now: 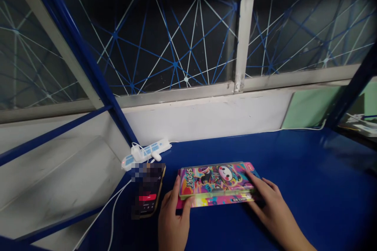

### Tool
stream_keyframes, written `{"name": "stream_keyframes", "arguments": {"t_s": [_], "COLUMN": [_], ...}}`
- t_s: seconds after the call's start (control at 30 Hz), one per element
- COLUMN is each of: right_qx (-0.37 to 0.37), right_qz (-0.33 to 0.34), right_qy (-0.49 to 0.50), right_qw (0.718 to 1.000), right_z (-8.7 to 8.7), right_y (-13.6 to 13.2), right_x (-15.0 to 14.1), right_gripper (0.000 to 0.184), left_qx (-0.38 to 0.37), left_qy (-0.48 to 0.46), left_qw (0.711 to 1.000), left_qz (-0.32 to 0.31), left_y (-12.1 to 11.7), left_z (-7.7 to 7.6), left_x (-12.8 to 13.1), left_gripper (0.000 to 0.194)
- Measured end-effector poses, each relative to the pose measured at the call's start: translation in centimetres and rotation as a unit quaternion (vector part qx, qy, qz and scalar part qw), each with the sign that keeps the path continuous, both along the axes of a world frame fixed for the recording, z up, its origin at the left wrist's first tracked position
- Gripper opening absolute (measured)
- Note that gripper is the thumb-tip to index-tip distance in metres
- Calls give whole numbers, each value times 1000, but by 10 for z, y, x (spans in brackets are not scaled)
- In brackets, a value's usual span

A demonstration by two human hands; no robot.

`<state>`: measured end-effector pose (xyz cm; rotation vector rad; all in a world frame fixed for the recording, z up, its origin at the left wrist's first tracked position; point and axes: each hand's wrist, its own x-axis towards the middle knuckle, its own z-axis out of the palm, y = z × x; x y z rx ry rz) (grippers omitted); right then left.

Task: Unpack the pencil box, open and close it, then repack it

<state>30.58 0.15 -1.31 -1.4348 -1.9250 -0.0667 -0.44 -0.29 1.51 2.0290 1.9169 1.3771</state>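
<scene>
A colourful pencil box [216,178] lies flat on the blue desk, printed with a cartoon figure and the word SPORT. Beneath its near edge shows a bright printed strip [212,200] with lettering, perhaps its carton. My left hand [174,215] grips the left end, thumb at the front corner and fingers along the side. At the right end, my right hand [266,200] closes round the box, its fingers over the top edge and its thumb low at the front. The undersides of both ends are hidden by my hands.
Left of the box lies a phone [151,192] with a lit, partly blurred screen. Behind it, a white power strip [147,153] holds plugs, and white cables [113,213] run down leftward. A blue frame post [118,121] and the windowed wall [206,115] bound the desk [294,164].
</scene>
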Motion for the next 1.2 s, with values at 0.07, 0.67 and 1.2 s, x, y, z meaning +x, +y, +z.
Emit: {"name": "stream_keyframes", "arguments": {"t_s": [0.07,0.67,1.2], "right_qx": [20,14,-74], "right_qz": [-31,-115,-73], "right_qy": [17,271,408], "right_qw": [999,956,907], "right_z": [-1,15,2], "right_y": [-2,-13,10], "right_x": [3,-1,0], "right_gripper": [59,53,54], "left_qx": [4,19,-40], "left_qy": [-13,-181,-227], "left_qw": [1000,982,973], "left_qz": [-18,52,8], "left_y": [-2,-5,9], "left_z": [0,-6,-15], "left_x": [1,-5,-6], "left_gripper": [60,23,46]}}
